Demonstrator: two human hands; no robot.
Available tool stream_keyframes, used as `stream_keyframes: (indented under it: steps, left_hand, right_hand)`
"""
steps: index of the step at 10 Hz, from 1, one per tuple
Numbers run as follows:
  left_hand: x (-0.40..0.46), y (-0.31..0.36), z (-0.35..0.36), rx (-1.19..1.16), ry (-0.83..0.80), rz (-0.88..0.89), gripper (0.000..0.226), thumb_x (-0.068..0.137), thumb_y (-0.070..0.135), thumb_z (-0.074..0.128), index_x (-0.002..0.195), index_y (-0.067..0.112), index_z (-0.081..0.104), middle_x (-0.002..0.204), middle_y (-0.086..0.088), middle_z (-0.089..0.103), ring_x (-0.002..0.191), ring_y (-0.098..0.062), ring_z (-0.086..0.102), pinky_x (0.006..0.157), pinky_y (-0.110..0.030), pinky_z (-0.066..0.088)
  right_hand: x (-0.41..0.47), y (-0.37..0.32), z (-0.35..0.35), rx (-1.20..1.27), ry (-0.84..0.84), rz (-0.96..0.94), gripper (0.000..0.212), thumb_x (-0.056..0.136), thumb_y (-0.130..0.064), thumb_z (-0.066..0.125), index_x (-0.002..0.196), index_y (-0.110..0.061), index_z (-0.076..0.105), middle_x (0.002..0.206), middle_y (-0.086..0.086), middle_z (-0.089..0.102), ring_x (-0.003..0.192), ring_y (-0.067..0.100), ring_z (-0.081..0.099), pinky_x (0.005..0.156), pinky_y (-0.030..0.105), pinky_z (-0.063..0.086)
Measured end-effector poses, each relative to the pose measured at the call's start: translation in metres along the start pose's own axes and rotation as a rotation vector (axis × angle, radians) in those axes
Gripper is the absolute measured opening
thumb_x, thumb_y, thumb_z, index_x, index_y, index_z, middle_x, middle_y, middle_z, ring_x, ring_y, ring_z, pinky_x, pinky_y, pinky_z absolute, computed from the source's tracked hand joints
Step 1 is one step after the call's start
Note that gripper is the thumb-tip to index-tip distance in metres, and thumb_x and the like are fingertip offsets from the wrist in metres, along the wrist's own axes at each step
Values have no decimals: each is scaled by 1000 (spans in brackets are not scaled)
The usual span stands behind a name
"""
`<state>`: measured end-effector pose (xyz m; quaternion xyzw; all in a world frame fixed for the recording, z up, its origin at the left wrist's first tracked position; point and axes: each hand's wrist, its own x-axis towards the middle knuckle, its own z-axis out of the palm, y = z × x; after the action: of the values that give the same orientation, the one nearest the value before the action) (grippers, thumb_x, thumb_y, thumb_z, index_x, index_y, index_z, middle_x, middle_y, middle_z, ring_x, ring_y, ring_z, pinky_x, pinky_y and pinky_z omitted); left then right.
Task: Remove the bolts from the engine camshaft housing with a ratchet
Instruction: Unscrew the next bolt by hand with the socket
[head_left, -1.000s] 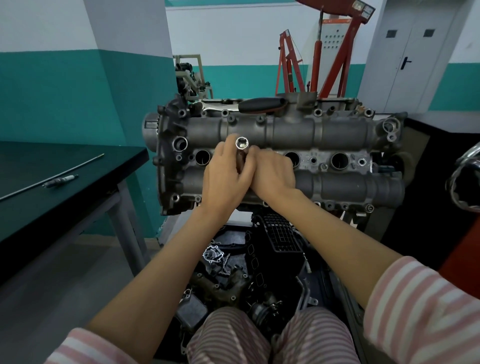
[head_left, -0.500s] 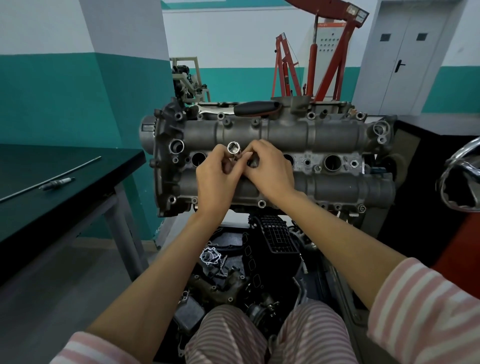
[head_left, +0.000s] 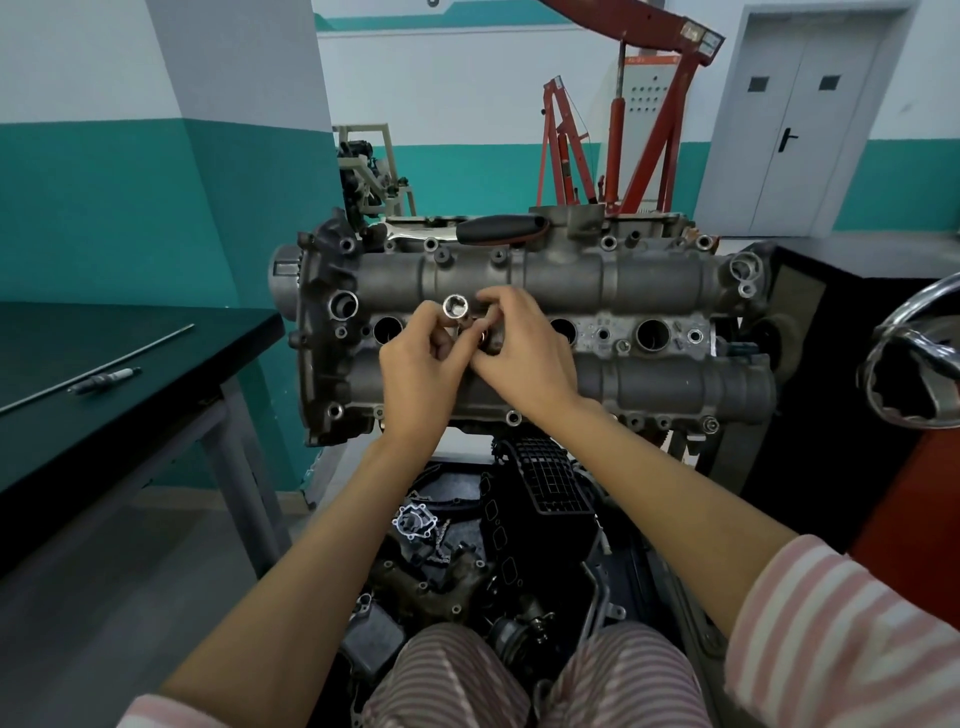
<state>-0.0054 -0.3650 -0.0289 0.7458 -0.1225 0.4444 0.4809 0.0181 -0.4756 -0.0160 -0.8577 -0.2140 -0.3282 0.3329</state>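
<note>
The grey camshaft housing (head_left: 649, 280) lies across the engine in front of me, with bolts along its edges. My left hand (head_left: 421, 364) grips a silver socket (head_left: 455, 306) over the housing's middle, its open end facing me. My right hand (head_left: 524, 353) touches the left one, and its fingertips pinch a small metal piece (head_left: 484, 338) just below the socket; I cannot tell what that piece is. A ratchet with a black handle (head_left: 498, 228) rests on the engine's far edge, apart from both hands.
A dark green table (head_left: 156, 415) stands at the left with a spark plug (head_left: 104, 379) and a thin rod (head_left: 130, 353) on it. Loose engine parts (head_left: 441, 566) lie below the engine by my knees. A chrome handwheel (head_left: 914, 364) juts in at the right. A red hoist (head_left: 649, 135) stands behind.
My right hand has loosened from against the left fist, and its fingertips now pinch beside the socket. The socket sits slightly lower and further left in view.
</note>
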Motion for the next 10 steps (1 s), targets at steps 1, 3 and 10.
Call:
stream_keyframes:
  steps: [1, 3, 10]
  left_hand:
    - [1, 1, 0, -5, -2, -17, 23, 82, 24, 71, 75, 7, 57, 54, -4, 47, 52, -5, 39, 50, -18, 33]
    - [-2, 13, -10, 18, -53, 75, 28, 84, 5, 62, 109, 16, 56, 97, 7, 50, 85, 6, 51, 76, -6, 38]
    - [-20, 44, -12, -580, -332, -527, 38, 102, 38, 19, 116, 34, 54, 104, 25, 62, 98, 13, 56, 79, -9, 46]
  right_hand:
    - [0, -2, 0, 5, 50, 1, 19, 81, -25, 62, 97, -17, 55, 100, -8, 56, 81, 10, 55, 56, 27, 34]
    - [-8, -2, -2, -7, 51, -172, 23, 89, -14, 54, 110, -13, 64, 106, -3, 65, 89, 17, 62, 63, 29, 45]
    - [4, -83, -4, 884, 46, 304, 65, 95, -56, 18, 149, -21, 10, 156, -7, 9, 143, 7, 4, 118, 37, 3]
